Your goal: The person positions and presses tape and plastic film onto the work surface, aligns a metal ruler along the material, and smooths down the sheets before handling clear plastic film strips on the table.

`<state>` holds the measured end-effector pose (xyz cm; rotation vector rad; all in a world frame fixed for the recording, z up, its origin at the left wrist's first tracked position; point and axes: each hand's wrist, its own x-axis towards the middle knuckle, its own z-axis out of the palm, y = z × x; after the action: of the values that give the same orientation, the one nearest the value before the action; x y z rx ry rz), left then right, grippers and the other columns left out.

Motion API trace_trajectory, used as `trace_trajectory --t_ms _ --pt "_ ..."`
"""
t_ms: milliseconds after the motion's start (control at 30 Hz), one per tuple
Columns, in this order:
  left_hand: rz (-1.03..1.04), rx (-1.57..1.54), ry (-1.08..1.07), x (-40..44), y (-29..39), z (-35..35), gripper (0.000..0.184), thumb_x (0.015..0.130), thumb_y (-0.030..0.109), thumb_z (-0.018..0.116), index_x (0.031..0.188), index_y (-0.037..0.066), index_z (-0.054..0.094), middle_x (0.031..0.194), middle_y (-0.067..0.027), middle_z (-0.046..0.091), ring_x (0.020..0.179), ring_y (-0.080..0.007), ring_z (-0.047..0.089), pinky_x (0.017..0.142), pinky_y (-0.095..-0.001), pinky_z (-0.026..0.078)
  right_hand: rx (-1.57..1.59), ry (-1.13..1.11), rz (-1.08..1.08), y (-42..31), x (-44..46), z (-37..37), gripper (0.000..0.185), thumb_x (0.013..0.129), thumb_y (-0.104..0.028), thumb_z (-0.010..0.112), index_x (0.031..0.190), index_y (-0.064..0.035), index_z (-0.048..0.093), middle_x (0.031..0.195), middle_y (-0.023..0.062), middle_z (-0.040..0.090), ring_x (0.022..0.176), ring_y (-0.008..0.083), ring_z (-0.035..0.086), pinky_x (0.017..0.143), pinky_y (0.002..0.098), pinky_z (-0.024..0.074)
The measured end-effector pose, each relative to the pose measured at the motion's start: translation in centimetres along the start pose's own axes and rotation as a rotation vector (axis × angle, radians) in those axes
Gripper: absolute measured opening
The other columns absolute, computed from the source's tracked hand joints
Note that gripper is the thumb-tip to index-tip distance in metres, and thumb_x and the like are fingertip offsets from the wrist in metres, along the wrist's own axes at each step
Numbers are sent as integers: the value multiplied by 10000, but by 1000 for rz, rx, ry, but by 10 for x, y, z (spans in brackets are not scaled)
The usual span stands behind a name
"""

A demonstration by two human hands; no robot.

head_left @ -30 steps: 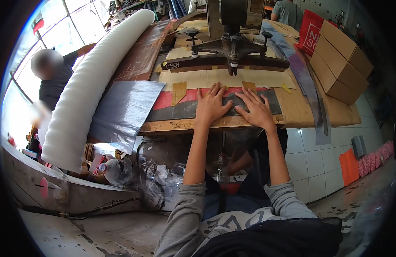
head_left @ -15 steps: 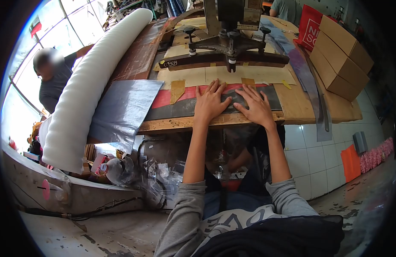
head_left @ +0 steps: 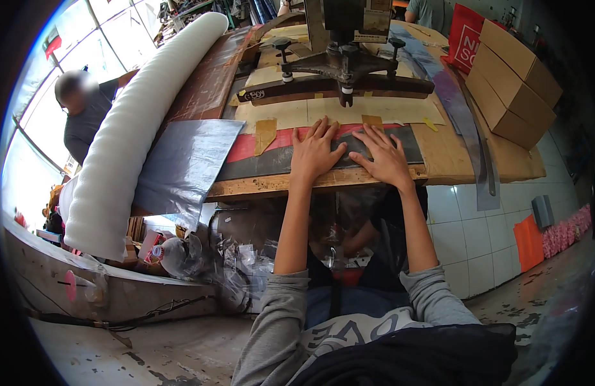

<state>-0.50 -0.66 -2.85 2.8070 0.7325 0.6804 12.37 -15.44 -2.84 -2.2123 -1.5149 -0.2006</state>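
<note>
Both palms lie flat near the front edge of the worktable. My left hand [head_left: 315,153], fingers spread, rests on a dark grey strip [head_left: 259,166] and reaches over a red strip [head_left: 281,139]. To its right, my right hand [head_left: 384,153] lies on the same strips with its fingers apart. Neither hand holds anything. Pieces of brown tape [head_left: 265,135] stick on the red strip beside the left hand. Beyond the fingertips is a pale yellow sheet [head_left: 278,117]. Above that sheet hangs the dark bar [head_left: 381,86] of a press.
A long roll of white foam [head_left: 127,141] and a sheet of clear plastic [head_left: 188,154] lie at left. Cardboard boxes [head_left: 513,83] and a red bag [head_left: 465,42] stand at right. Another person [head_left: 88,112] is beyond the roll.
My hands stay in the same place on the strips. The person at the left has shifted slightly to the right.
</note>
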Motion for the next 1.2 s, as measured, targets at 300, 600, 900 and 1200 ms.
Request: trace_trajectory --t_ms 300,600,900,1200 --pt "-10 48 -30 1 1 -2 615 884 512 499 1418 211 444 1496 -55 389 1391 -195 337 1117 -576 177 1 18 -3 1 0 1 671 872 -664 464 1361 -208 510 1487 92 396 1378 239 358 1115 523 217" --pt "2 12 -8 2 1 -4 620 856 499 525 1391 192 471 1491 -69 395 1383 -204 352 1112 -596 181 0 20 0 2 1 2 661 869 -655 479 1366 -220 502 1490 82 392 1380 224 356 1121 515 216" --pt "-8 16 -36 1 2 -5 630 861 493 512 1404 179 456 1497 -75 384 1391 -202 339 1125 -591 157 -15 29 -6 1 0 1 641 872 -639 490 1358 -221 509 1488 70 397 1375 224 363 1119 518 227" --pt "-7 73 -43 0 6 -10 625 885 489 501 1426 183 429 1509 -63 366 1399 -202 322 1121 -573 174 -8 43 2 -7 -2 -7 592 876 -583 532 1335 -209 524 1485 70 402 1377 222 360 1122 507 226"
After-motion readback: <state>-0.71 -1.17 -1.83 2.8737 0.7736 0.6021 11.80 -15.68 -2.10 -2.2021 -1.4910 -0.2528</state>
